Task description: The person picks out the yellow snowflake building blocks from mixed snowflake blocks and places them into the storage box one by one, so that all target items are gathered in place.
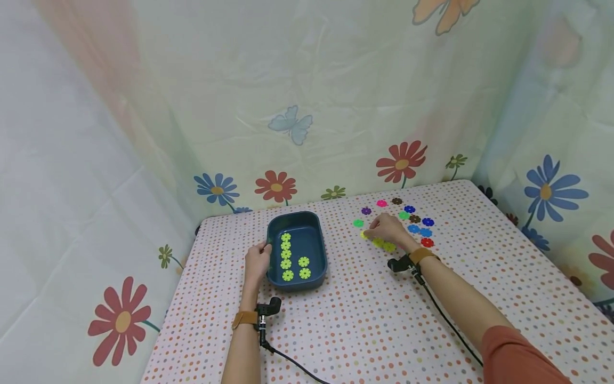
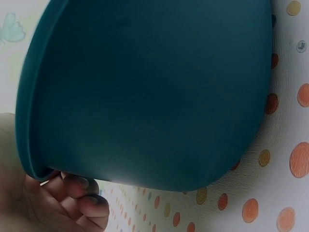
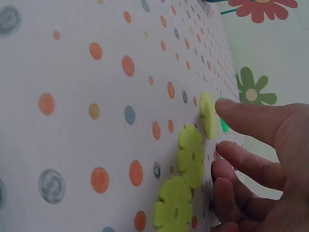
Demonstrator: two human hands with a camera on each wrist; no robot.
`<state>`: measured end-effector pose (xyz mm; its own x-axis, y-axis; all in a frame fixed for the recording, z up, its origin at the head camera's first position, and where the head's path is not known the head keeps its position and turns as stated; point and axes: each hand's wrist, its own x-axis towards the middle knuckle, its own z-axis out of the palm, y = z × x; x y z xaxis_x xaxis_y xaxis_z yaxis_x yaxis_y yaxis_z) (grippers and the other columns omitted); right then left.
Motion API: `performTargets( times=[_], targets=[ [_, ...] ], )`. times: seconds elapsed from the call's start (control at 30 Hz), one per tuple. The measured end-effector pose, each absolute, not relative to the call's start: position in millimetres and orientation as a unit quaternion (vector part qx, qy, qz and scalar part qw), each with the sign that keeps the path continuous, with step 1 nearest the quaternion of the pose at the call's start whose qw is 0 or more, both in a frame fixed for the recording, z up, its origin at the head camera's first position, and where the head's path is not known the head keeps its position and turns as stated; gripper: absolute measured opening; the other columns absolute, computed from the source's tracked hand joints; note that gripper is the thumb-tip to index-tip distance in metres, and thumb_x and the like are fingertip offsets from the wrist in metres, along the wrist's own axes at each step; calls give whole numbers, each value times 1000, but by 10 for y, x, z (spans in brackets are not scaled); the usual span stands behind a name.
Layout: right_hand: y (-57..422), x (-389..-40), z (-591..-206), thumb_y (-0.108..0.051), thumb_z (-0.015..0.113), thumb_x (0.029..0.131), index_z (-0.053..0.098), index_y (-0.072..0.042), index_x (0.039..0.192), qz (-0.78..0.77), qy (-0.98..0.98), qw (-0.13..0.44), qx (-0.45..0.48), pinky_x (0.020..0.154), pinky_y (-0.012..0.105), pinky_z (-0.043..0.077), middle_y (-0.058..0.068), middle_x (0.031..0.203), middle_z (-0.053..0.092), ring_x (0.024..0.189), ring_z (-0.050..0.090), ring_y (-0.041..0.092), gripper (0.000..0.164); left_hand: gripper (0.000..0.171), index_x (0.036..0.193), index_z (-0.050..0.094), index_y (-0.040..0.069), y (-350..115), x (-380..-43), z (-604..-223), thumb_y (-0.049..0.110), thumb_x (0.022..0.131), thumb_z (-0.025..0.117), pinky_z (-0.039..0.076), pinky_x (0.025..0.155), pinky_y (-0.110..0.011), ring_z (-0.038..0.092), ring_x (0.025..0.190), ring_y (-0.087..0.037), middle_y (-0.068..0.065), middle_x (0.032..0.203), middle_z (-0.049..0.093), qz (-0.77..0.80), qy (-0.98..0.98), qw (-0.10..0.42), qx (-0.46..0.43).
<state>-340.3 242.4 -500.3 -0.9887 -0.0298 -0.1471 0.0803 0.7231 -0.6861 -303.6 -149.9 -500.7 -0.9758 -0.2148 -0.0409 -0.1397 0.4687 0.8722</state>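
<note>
On the left side of the table stands a dark blue plastic bin [image 1: 299,285] holding several yellow-green flower-shaped discs [image 1: 286,254]. My left hand [image 1: 258,261] grips the bin's left rim; the left wrist view shows its curled fingers [image 2: 91,205] beneath the rim. My right hand [image 1: 387,229] is over the scattered discs, thumb and fingertips apart in the right wrist view. Its thumb is right at a yellow-green flower disc [image 3: 208,116], perhaps touching it. Two more yellow-green discs [image 3: 191,157] lie in a row beside that one, below the hand.
Several flower discs in other colours lie around my right hand, among them a green disc [image 1: 358,223], a purple disc [image 1: 366,211], a pink disc [image 1: 381,203] and a red disc [image 1: 427,242]. A dotted cloth covers the table [image 1: 355,330]. A flower-printed curtain [image 1: 336,133] hangs behind it.
</note>
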Motion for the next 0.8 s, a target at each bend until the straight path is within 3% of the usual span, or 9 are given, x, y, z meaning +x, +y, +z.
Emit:
performTargets(
  times=[0.23,0.8],
  targets=[
    [2373,-3403,-5030,-31,81,86,68,-1,103,-356,932,67,8,74,38,46,15,102,66,87,57,28,37,47,146,50,-2,-1493,-3027,-4988,24,108,49,45,106,-49,53,131,-32,-21,144,55,-517,-849,32,106],
    [2327,-3400,-4989,-15,75,90,65,-1,103,-371,927,58,-3,74,39,47,16,102,65,87,58,28,22,47,146,50,-4,-1509,-3003,-4985,23,107,50,45,104,-51,52,132,-35,-23,144,54,-506,-856,38,94]
  ],
)
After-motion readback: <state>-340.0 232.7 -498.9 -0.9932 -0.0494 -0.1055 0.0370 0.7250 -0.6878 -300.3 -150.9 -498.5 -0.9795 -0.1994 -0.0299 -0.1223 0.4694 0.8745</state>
